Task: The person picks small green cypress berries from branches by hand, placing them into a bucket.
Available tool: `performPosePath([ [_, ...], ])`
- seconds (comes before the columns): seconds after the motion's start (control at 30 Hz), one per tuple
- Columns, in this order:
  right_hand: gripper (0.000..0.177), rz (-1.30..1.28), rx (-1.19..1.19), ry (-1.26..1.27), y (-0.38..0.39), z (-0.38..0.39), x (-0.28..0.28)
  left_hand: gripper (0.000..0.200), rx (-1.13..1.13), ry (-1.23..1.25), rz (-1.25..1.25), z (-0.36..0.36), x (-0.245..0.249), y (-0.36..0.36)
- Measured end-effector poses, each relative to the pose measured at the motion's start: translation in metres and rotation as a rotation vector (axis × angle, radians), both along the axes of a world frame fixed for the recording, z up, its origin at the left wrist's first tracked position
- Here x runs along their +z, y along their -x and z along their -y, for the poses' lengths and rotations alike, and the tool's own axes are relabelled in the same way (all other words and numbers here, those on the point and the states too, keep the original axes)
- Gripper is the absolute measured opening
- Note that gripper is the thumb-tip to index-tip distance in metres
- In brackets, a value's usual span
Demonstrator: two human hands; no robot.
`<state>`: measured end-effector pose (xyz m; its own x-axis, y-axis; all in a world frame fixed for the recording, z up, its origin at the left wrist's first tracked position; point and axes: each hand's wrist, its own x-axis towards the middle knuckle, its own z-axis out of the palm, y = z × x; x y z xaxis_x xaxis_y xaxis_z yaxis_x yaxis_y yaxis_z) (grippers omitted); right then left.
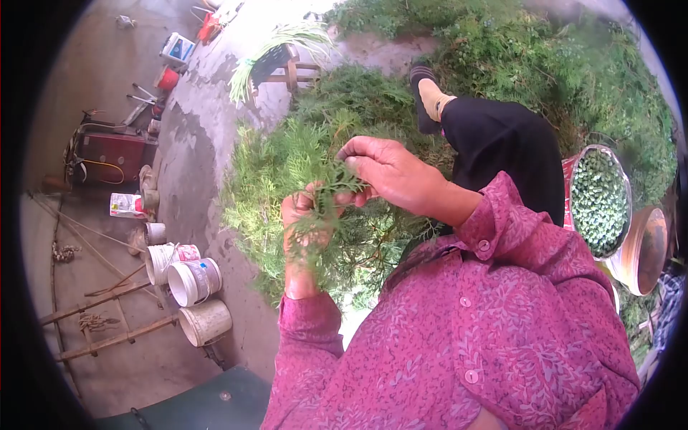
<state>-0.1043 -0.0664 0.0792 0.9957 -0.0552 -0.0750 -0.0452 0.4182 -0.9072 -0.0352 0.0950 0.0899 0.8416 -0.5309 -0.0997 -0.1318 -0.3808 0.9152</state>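
Observation:
A green feathery sprig (319, 221) lies across my left hand (301, 215), whose fingers are closed round its stem and partly hidden by the leaves. My right hand (390, 172) is beside it, thumb and index finger pinched together at the top of the sprig, the other fingers curled near the left hand's fingertips. What sits between the right thumb and finger is too small to make out. Under and around both hands spreads a heap of cut green branches (265, 186).
A basket of small green pods or cones (600, 204) stands at the right beside a brown bowl (648, 251). White buckets (195, 282) and a wooden ladder (122, 337) are at the left. A stool (292, 72) bears long green stalks (287, 46). More branches (516, 57) lie behind my leg.

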Motion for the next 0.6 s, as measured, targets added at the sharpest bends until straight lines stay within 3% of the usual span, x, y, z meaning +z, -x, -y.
performPosePath([
  [0.03, 0.017, -0.004, 0.0, -0.003, 0.0, -0.001, -0.003, 0.045, 0.0, -0.003, -0.004, -0.004, -0.005, -0.002],
  [0.1, 0.017, 0.164, -0.129, 0.417, 0.0, -0.003, -0.009, 0.054, -0.047, 0.33, -0.247, -0.014, -0.018, -0.011],
  [0.17, 0.016, 0.184, -0.152, 0.502, 0.001, -0.001, -0.008, 0.054, -0.089, 0.355, -0.193, -0.017, -0.026, -0.011],
  [0.23, 0.016, 0.203, -0.176, 0.589, 0.003, 0.003, -0.007, 0.042, -0.062, 0.532, -0.303, -0.02, -0.038, -0.014],
  [0.27, 0.016, 0.181, -0.199, 0.698, 0.004, 0.007, -0.007, 0.029, -0.029, 0.586, -0.355, -0.009, -0.019, -0.001],
  [0.3, 0.016, 0.16, -0.22, 0.808, 0.005, 0.011, -0.007, 0.029, -0.033, 0.584, -0.356, -0.012, -0.022, -0.003],
  [0.33, 0.016, 0.159, -0.223, 0.808, 0.007, 0.016, -0.007, 0.033, 0.03, 0.44, -0.205, -0.018, -0.027, -0.009],
  [0.37, 0.016, 0.113, -0.232, 0.582, 0.011, 0.023, -0.008, 0.037, 0.093, 0.294, -0.053, -0.021, -0.03, -0.012],
  [0.4, 0.017, 0.067, -0.237, 0.354, 0.016, 0.03, -0.008, 0.042, 0.103, 0.518, -0.174, -0.015, -0.013, -0.003],
  [0.5, 0.017, 0.043, -0.454, 0.421, 0.045, 0.074, -0.006, 0.041, 0.287, 0.365, -0.008, -0.026, -0.014, -0.024],
  [0.53, 0.018, 0.028, -0.578, 0.469, 0.062, 0.088, 0.0, 0.035, 0.33, 0.051, 0.071, -0.012, 0.017, -0.013],
  [0.6, 0.019, -0.036, -0.793, 0.585, 0.103, 0.13, -0.005, 0.035, 0.329, 0.124, 0.057, -0.013, 0.019, -0.025],
])
